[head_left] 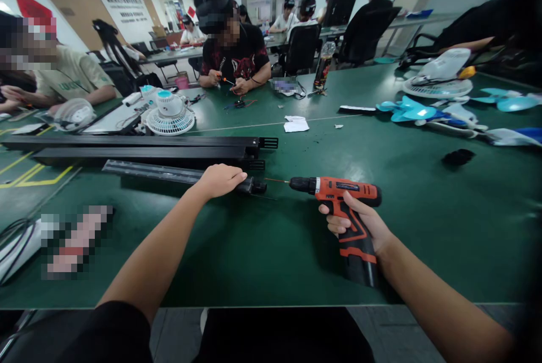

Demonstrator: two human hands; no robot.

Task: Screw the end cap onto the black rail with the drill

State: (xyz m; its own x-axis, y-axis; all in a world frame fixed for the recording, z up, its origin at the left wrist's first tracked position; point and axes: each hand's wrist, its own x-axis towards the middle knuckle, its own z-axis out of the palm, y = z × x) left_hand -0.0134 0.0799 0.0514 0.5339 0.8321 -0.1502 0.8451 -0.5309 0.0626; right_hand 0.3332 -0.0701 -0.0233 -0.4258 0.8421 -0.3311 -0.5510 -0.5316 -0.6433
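My left hand (221, 180) is wrapped over the right end of a dark bar (156, 171) with a clear strip along it, lying on the green table (254, 272). A black end piece (259, 186) sticks out past my fingers. In my right hand (359, 219) is an orange and black power drill (349, 188), its handle gripped in my fingers. The long thin bit (277, 180) points left at the end piece, with a small gap between them.
Two longer black bars (144, 154) lie just behind. White fan parts (170, 114), scraps of paper (296, 123), a bottle (324, 66) and blue fan blades (409, 109) are farther back. A person (232, 52) works across the table; another sits at left.
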